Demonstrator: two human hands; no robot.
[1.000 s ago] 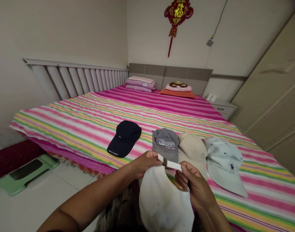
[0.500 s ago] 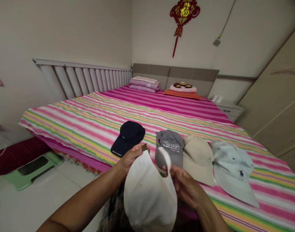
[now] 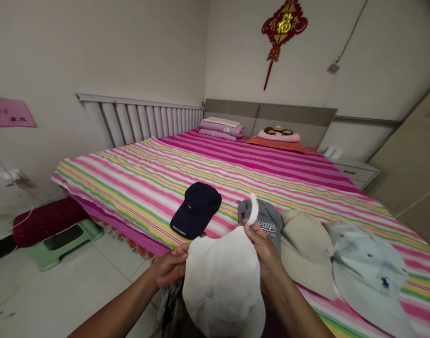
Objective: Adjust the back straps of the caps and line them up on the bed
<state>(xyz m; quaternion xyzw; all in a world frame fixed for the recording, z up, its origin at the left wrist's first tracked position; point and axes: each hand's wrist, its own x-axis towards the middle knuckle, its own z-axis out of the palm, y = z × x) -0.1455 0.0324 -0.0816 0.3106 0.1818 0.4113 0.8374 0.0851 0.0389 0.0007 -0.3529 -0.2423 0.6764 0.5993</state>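
Note:
I hold a white cap in front of me with both hands, above the near edge of the striped bed. My left hand grips its left side, fingers closed on the fabric. My right hand pinches the cap's right edge, and the white back strap sticks up from its fingertips. On the bed just beyond lie a navy cap, a grey cap with lettering, a beige cap and a pale blue cap.
Folded pink bedding and a pillow lie at the headboard. A green stool with a dark red cushion stands on the tiled floor at left. A nightstand and wardrobe are at right.
The back strap has come apart: my right hand lifted its end up while my left hand slid down to the cap's left side. The view has swung left.

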